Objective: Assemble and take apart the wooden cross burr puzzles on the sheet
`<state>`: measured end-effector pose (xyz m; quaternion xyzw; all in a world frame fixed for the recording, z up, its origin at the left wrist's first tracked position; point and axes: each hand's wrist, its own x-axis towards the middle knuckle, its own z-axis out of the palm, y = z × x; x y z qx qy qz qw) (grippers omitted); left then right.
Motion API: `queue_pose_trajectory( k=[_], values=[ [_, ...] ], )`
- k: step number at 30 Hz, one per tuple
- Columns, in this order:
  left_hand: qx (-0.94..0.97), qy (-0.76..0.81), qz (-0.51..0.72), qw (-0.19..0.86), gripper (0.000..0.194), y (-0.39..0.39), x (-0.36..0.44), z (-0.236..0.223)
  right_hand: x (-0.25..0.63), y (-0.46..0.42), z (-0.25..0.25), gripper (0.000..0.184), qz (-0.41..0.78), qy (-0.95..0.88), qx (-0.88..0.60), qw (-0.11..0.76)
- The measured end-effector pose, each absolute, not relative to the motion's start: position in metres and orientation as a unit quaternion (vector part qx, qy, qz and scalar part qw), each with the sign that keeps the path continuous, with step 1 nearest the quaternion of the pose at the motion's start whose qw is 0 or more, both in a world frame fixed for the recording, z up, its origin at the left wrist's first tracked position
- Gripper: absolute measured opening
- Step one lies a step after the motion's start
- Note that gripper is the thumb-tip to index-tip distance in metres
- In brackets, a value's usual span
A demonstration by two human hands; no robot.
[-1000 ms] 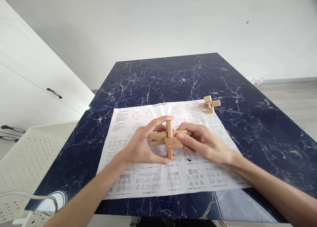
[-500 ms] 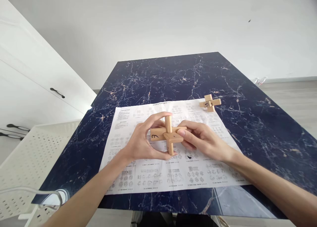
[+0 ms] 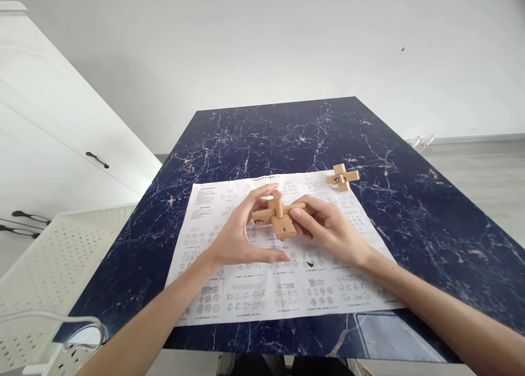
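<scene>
One wooden cross (image 3: 284, 226) is held up between two hands, above a big printed paper (image 3: 246, 306). One of its arms is pinched by the thumb and fingers of the right hand (image 3: 334, 231), probably so that it can't drop. The left hand (image 3: 235, 238) is spread wide around the other side, its thumb held apart from the wood, maybe so that room is given for turning. Whether the wood is touched by the fingers behind it cannot be told. Some marked sides are not covered, so the marks can be seen. Beyond the grip, to the right, the paper's far corner is covered by a second cross (image 3: 343, 178), perhaps put there to be out of the way.
</scene>
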<state>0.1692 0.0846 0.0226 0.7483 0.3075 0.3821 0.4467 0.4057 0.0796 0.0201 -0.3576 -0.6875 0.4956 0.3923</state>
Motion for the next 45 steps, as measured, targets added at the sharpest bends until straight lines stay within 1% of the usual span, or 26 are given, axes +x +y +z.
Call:
queue_pose_trajectory(
  k=[4,9,13,16,19,24,31,40,45],
  values=[
    [0.72,0.347,0.37,0.473,0.097,0.084,0.169,0.025,0.401,0.077,0.019,0.031,0.441,-0.71,-0.378,0.397],
    [0.724,0.382,0.361,0.447,0.086,0.082,0.173,0.029,0.399,0.075,0.017,0.028,0.422,-0.718,-0.397,0.386],
    [0.742,0.394,0.371,0.397,0.087,0.082,0.171,0.028,0.403,0.078,0.016,0.022,0.421,-0.733,-0.398,0.357],
    [0.757,0.405,0.354,0.372,0.091,0.083,0.169,0.026,0.405,0.08,0.016,0.022,0.368,-0.765,-0.398,0.348],
    [0.771,0.401,0.327,0.371,0.089,0.084,0.168,0.027,0.407,0.083,0.014,0.022,0.31,-0.795,-0.397,0.337],
    [0.79,0.39,0.314,0.355,0.083,0.086,0.168,0.029,0.409,0.083,0.011,0.023,0.277,-0.813,-0.391,0.331],
    [0.797,0.387,0.326,0.329,0.082,0.087,0.165,0.03,0.409,0.081,0.011,0.024,0.263,-0.812,-0.393,0.343],
    [0.779,0.394,0.353,0.335,0.082,0.084,0.168,0.034,0.402,0.078,0.013,0.022,0.268,-0.792,-0.393,0.383],
    [0.774,0.393,0.361,0.34,0.082,0.082,0.167,0.035,0.403,0.079,0.014,0.023,0.271,-0.797,-0.384,0.379]
  ],
)
